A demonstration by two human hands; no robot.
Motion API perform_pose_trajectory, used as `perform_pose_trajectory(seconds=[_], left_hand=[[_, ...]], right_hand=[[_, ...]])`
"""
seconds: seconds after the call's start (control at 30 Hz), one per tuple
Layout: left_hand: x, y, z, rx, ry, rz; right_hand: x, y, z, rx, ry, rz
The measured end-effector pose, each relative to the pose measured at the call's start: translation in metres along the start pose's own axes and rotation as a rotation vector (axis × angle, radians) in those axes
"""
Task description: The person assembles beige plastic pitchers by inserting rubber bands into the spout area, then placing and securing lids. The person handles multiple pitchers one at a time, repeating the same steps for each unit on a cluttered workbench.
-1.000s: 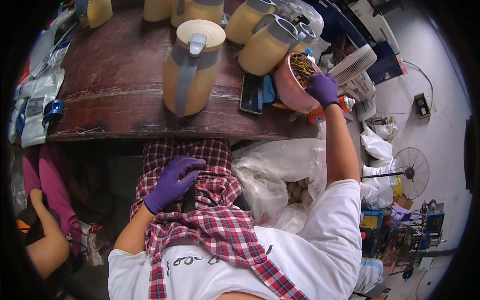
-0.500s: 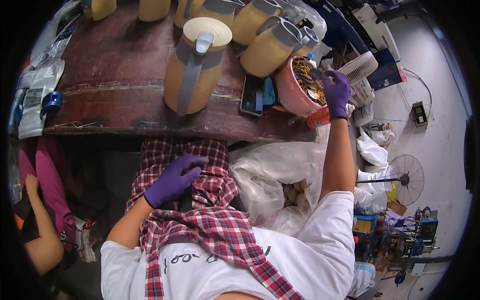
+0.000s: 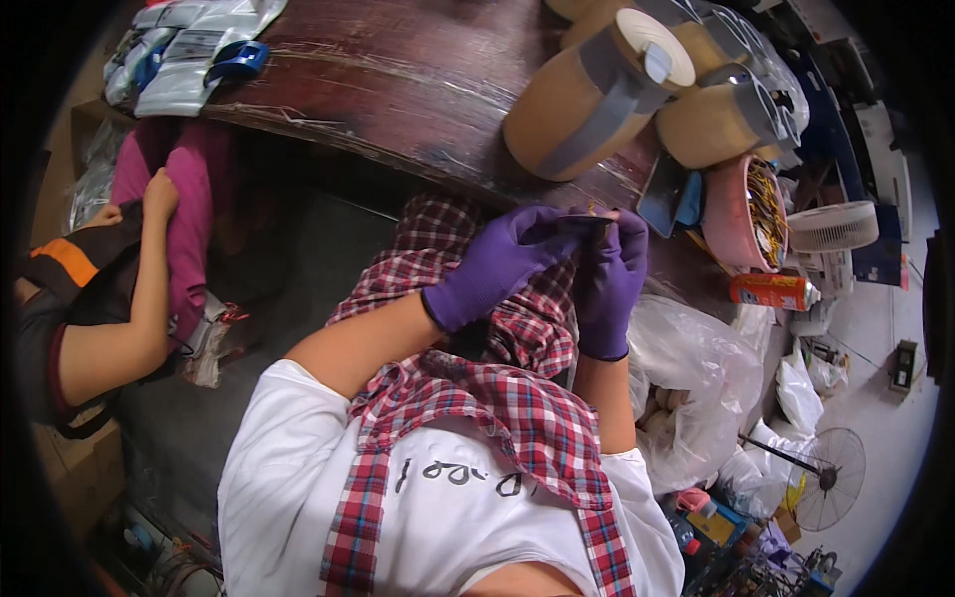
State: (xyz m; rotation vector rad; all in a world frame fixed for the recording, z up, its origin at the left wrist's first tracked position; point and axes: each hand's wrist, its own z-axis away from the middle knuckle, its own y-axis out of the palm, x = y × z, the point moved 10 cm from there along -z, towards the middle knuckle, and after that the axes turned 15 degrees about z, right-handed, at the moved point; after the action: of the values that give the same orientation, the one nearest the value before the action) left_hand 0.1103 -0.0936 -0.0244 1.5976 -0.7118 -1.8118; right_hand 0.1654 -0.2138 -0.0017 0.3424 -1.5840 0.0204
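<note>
- The small, dark, flat piece (image 3: 582, 223) is just above the middle of the frame, between the two hands and over the lap, in front of the table's edge.
- The purple-gloved right hand (image 3: 612, 284), right of centre, seems to pinch the piece's right end between thumb and fingertips.
- The purple-gloved left hand (image 3: 487, 269) comes in from the left, its fingers curled toward the other end; whether they press on it or merely rest against it, I cannot tell (the piece is tiny here and half covered).
- The step in hand looks like two-handed handling of that piece. As a judgement, the next move calls for a firm right pinch and small, careful finger work from the left. A speck of yellow shows at the top of the piece, too small to make out.
- Toward the right of the frame, the round pink plastic bowl (image 3: 723, 214) holds a tangle of thin yellow and dark bits (image 3: 764, 214), beside the orange-red spray can (image 3: 771, 292).
- At the upper right, the tall beige pitcher with a grey handle (image 3: 572, 109) stands on the worn dark-red wooden table (image 3: 398, 60).
- Half a second ago the right hand was beside the bowl and the left lay alone on the lap; now they meet around the piece. The view has swung too, so the bowl and pitcher sit farther right in the frame.
</note>
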Motion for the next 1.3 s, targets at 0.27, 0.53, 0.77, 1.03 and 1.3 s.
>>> perform_pose_trajectory(seconds=[0.27, 0.53, 0.77, 1.03, 1.3], left_hand=[[0.022, -0.105, -0.003, -0.1, -0.077, 0.709], [-0.049, -0.07, -0.066, 0.099, 0.008, 0.699], [-0.167, 0.05, -0.083, 0.343, 0.322, 0.157], [-0.167, 0.038, -0.071, 0.269, 0.331, 0.088], [-0.203, 0.066, -0.05, 0.29, 0.717, -0.764]], right_hand=[[-0.069, -0.04, -0.014, -0.21, 0.205, 0.219], [-0.038, -0.015, -0.053, -0.286, 0.138, -0.071], [0.172, 0.053, -0.068, -0.24, -0.913, 0.562], [0.198, 0.099, -0.067, -0.119, -1.069, 0.964], [0.192, 0.107, -0.069, -0.077, -1.056, 1.076]])
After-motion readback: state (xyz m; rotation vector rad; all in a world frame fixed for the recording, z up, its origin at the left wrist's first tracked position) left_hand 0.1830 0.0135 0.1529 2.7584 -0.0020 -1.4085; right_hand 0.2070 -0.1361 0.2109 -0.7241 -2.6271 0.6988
